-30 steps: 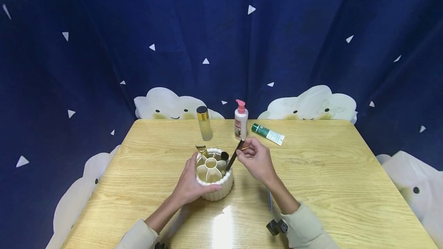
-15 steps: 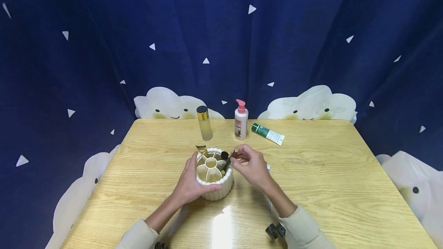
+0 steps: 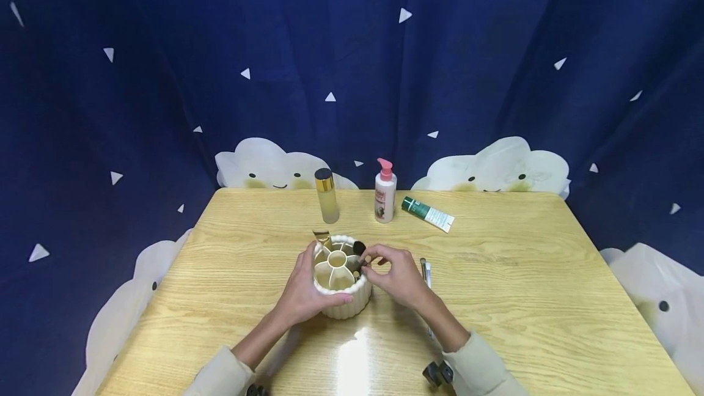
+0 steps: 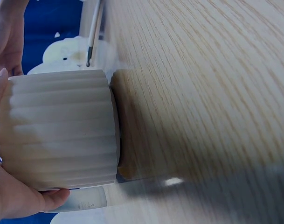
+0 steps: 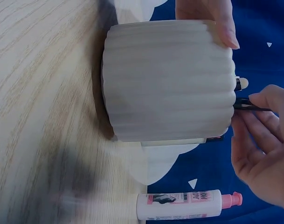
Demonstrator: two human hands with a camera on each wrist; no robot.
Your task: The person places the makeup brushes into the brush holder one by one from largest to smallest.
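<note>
A cream fluted round organizer [image 3: 345,305] with petal-shaped compartments stands on the table. My left hand [image 3: 304,286] grips its left side, thumb across the front and fingers at the rim. At the right rim my right hand [image 3: 397,272] pinches a slim black stick-like item [image 5: 244,104], its lower end down inside a right-hand compartment; its exact kind I cannot tell. Beside it in the organizer are a dark makeup brush head [image 3: 359,247] and a small item with a pale rounded tip [image 5: 244,83]. A gold-ended tube [image 3: 322,238] sticks up at the back left.
Behind the organizer stand a yellowish bottle with a black-and-gold cap [image 3: 327,200] and a pink-topped pump bottle [image 3: 385,195]. A green-and-white tube [image 3: 428,214] lies to their right. Slim sticks [image 3: 426,271] lie beyond my right wrist, partly hidden by it.
My right hand has moved left and toward me to the organizer's rim, and the black item has sunk into a compartment. The left hand keeps its grip; the sticks on the table show more.
</note>
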